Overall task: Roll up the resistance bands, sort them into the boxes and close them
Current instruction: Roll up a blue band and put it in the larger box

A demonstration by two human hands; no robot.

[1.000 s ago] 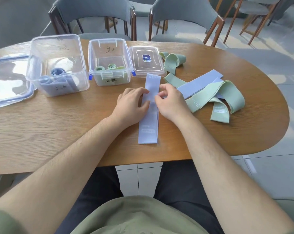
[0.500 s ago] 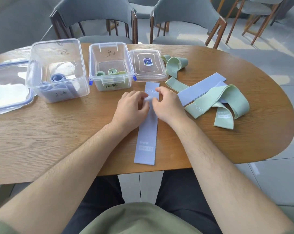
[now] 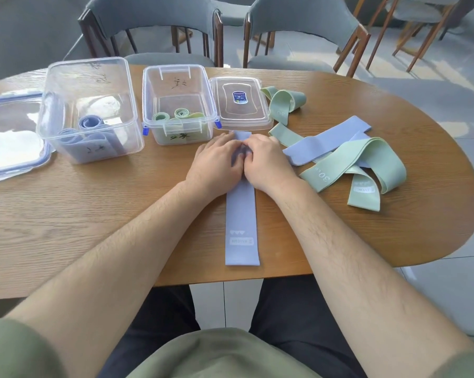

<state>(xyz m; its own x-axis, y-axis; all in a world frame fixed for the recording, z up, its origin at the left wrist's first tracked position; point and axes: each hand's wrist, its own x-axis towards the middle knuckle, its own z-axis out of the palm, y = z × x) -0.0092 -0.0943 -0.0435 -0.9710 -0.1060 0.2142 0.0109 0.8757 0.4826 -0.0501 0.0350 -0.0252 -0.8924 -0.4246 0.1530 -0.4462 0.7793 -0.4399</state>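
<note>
— So, where's the band (image 3: 241, 214), and what have you got on it?

— It's flat on the table (image 3: 94, 227), running straight away from me. The near end is at the table's edge and the far end is just in front of the lid (image 3: 240, 105). My left hand (image 3: 214, 166) and right hand (image 3: 269, 166) sit side by side near that far end, fingers curled in and pinching the fabric between them.

— How will it handle?

— Light, soft and stretchy, I'd judge. It lies limp, with no stiffness. A roll will probably spring loose if I let go, so I'd grip the turned-over end at both edges and keep the thumbs pressing.

— Anything you can't see?

— The fingertips and the fold itself. My knuckles cover them, so I can't tell whether any turns are in. The blue rolls in the big box (image 3: 94, 110) blur behind the plastic. The bands in the pile (image 3: 353, 162) overlap, so I can't count them.
</note>
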